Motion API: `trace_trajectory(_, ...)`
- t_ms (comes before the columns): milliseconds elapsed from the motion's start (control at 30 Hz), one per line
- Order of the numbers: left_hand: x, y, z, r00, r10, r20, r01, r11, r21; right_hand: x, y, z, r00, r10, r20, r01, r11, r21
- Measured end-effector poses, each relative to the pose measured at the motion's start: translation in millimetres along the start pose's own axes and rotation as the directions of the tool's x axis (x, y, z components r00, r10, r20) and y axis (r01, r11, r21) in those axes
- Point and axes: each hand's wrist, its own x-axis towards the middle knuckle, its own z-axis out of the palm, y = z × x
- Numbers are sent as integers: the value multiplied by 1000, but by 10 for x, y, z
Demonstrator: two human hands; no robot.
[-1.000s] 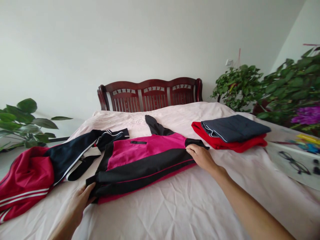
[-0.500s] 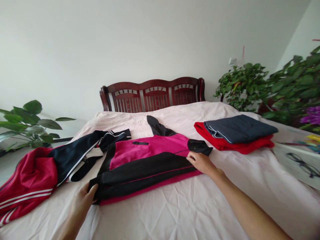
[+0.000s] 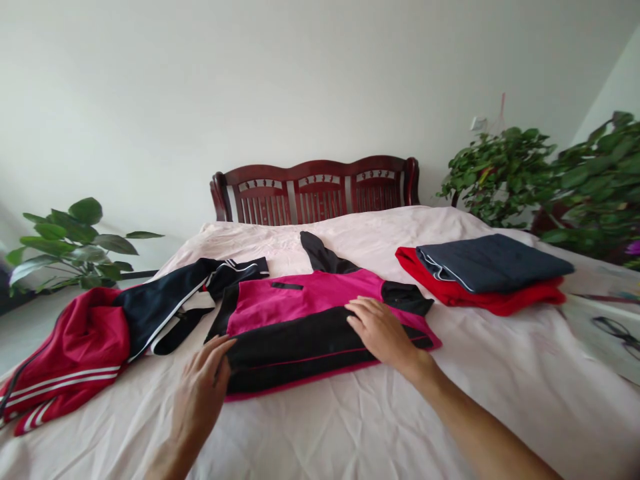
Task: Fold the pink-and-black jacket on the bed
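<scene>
A magenta and black jacket (image 3: pixel 315 293) lies spread on the bed, its near black sleeve (image 3: pixel 295 343) laid lengthwise across the body. The other black sleeve (image 3: pixel 325 255) sticks out toward the headboard. My left hand (image 3: pixel 205 373) rests at the jacket's left end, fingers extended over the edge of the black cloth. My right hand (image 3: pixel 380 330) lies with fingers stretched on the near sleeve, right of the middle. Neither hand grips the cloth. Left of the jacket is a crumpled red and navy track jacket (image 3: pixel 95 333) with white stripes.
Folded dark blue clothing (image 3: pixel 495 261) sits on folded red clothing (image 3: pixel 500 301) at the right. Eyeglasses (image 3: pixel 617 331) lie at the far right edge. A wooden headboard (image 3: pixel 317 193) stands at the back, with leafy plants (image 3: pixel 500 177) to the right and another plant (image 3: pixel 75 243) at left.
My left hand has let go of the jacket's left corner and opened. My right hand has released its pinch on the sleeve, moved slightly left and flattened. The view has shifted a little.
</scene>
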Motion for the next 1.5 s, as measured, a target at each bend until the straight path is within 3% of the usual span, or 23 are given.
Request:
trace_trajectory(100,54,206,229,975,199,102,-203,979,35,101,-458,223,990,-133,52,132,991,20)
trace_trajectory(167,64,260,373,947,253,200,-276,956,97,116,-561,441,982,-140,128,139,990,19)
trace_trajectory(267,17,199,486,908,284,307,-343,926,157,57,-436,744,964,-57,259,61,998,-5)
trace_trajectory(367,-53,52,468,899,271,344,-350,917,192,-49,-198,897,961,-8,276,20,999,-42)
trace_trajectory(533,-88,-105,362,918,121,377,-214,953,215,-157,27,854,958,90,273,-60,991,-117)
trace_trajectory(700,-61,-72,313,911,57,409,-141,974,178,-188,85,801,957,132,258,-99,985,-139)
trace_trajectory(1067,-109,-141,421,937,62,345,-130,976,178,-237,182,915,973,140,184,-117,985,-130)
trace_trajectory(1500,-101,-143,408,935,75,347,-132,981,144,-208,150,869,965,158,209,-137,984,-114)
